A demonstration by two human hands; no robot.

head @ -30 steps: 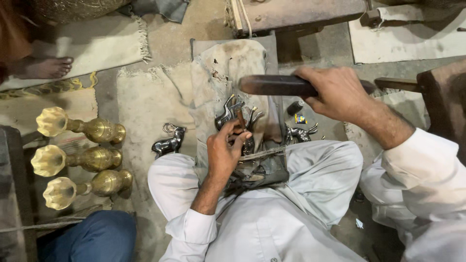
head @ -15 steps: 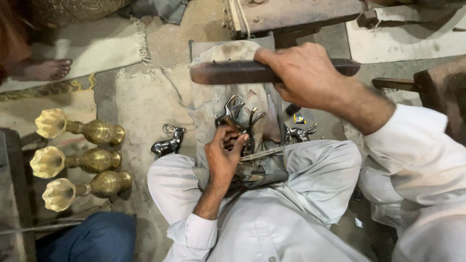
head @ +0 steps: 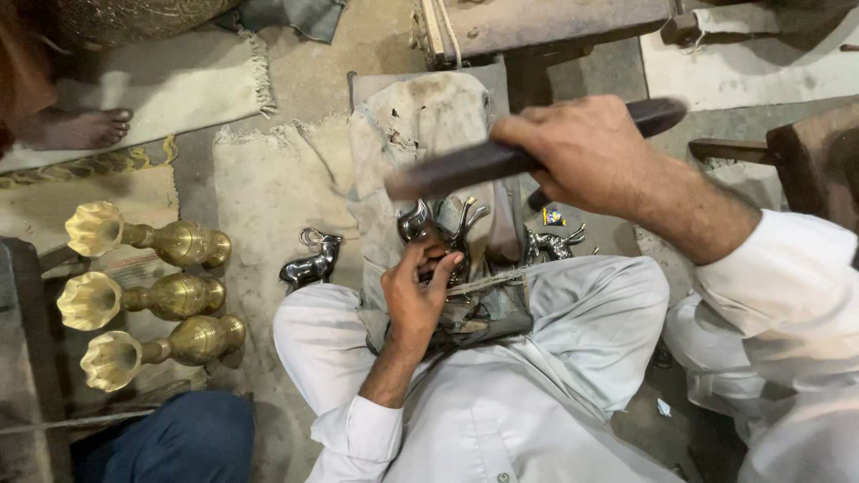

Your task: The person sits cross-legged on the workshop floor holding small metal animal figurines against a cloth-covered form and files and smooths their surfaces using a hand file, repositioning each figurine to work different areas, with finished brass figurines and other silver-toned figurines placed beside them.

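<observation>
My right hand (head: 591, 152) grips a long dark metal file (head: 465, 165) raised in the air, its blade pointing left over my lap. Below it, my left hand (head: 416, 291) holds a shiny metal deer figurine (head: 447, 224) with antlers against a worn cloth-covered block (head: 420, 125) between my knees. I sit cross-legged in white clothes.
Three brass flower-mouthed vases (head: 134, 295) lie on their sides at left. A silvery ram figurine (head: 311, 261) stands on the mat, another animal figurine (head: 555, 243) by my right knee. Someone's bare foot (head: 76, 130) at upper left, a blue-trousered knee (head: 170, 438) at lower left. Wooden bench (head: 537, 27) ahead.
My right hand has swung the file from right to left and lifted it closer to the camera. My left hand stays on the deer figurine.
</observation>
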